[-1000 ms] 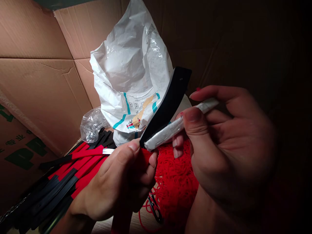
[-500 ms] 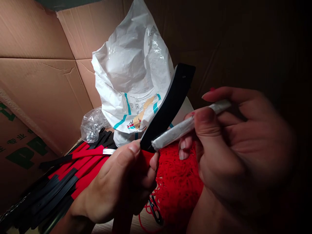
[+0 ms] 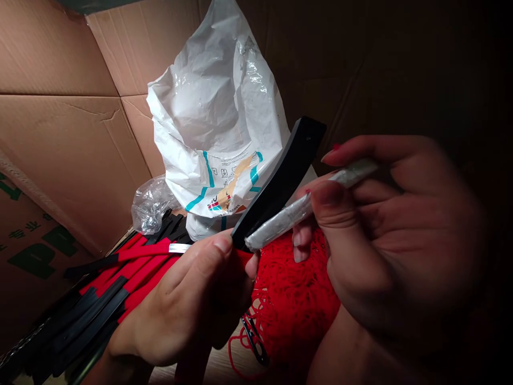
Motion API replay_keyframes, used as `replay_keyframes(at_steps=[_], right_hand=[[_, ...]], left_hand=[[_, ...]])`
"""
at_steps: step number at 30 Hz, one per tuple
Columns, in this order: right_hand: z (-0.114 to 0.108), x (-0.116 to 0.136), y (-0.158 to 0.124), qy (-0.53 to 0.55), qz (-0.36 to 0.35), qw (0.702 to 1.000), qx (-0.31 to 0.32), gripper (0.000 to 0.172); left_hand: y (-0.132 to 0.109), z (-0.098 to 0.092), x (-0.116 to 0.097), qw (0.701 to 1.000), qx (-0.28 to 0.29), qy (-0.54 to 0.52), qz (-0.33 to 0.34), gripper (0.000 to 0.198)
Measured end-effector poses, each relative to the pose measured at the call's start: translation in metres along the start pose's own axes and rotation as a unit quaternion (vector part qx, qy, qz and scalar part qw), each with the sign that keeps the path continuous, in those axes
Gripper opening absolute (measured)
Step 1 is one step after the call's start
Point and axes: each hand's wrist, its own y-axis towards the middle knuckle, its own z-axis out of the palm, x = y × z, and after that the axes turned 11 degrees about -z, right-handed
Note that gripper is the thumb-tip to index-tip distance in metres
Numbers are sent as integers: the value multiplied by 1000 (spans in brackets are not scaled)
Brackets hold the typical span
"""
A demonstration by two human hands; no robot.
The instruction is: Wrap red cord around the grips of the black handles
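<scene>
My left hand (image 3: pixel 192 305) pinches the lower end of a curved black strip (image 3: pixel 280 182) that rises up and to the right; a red part of it shows at my fingertips. My right hand (image 3: pixel 385 246) grips a thin silver-grey wrapped stick (image 3: pixel 292 216) like a pen. The stick's tip touches the strip just above my left thumb. Under both hands lies a heap of red cord (image 3: pixel 296 305).
A crumpled white plastic bag (image 3: pixel 216 117) stands behind the strip. A pile of red and black strips (image 3: pixel 100 299) lies at the lower left, with a clear plastic bag (image 3: pixel 150 206) behind it. Cardboard walls (image 3: pixel 64 133) close in the left and back. Black scissors (image 3: pixel 252 342) lie near the cord.
The right hand and the stick shifted slightly right and then back left. The black strip's top end swayed a little. My left hand kept its grip.
</scene>
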Motion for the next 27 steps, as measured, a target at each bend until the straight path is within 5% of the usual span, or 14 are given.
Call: replay_keyframes(at_steps=[4, 9, 27], right_hand=[[2, -2, 0, 16, -3, 1000, 9, 23], [5, 0, 0, -3, -13, 998, -57, 23], [7, -3, -1, 22, 8, 1000, -16, 17]], left_hand=[[2, 1, 1, 1000, 2, -6, 1, 56], [1, 2, -4, 1000, -5, 12, -13, 58], [1, 4, -3, 1000, -15, -6, -19, 61]])
